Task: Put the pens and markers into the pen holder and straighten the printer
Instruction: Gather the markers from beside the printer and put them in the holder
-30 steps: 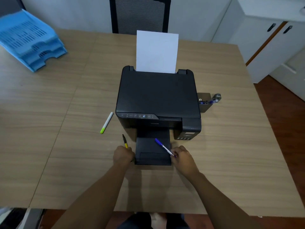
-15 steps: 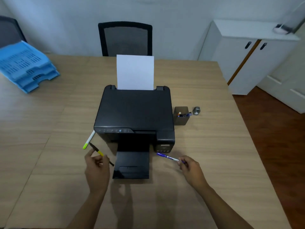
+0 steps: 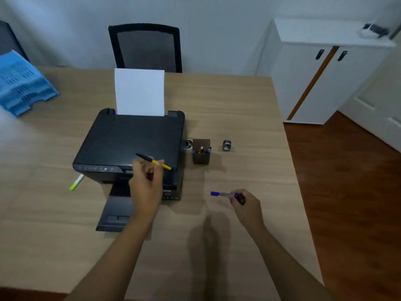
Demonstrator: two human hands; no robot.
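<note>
right hand point(image 3: 246, 202) lower right, pinching blue pen point(image 3: 223, 194) | left hand point(image 3: 147, 181) mid-frame over printer point(image 3: 132, 146), gripping yellow-black pen point(image 3: 154, 161) | pen holder point(image 3: 201, 154) just right of printer, so next it's drop both in | green marker point(image 3: 77, 182) left, untouched

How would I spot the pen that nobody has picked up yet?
Find the black printer mid-table. Beside its front left corner a marker lies on the table. It is white with a lime-green cap, and unlike the other two loose pens, no hand holds it.
</note>
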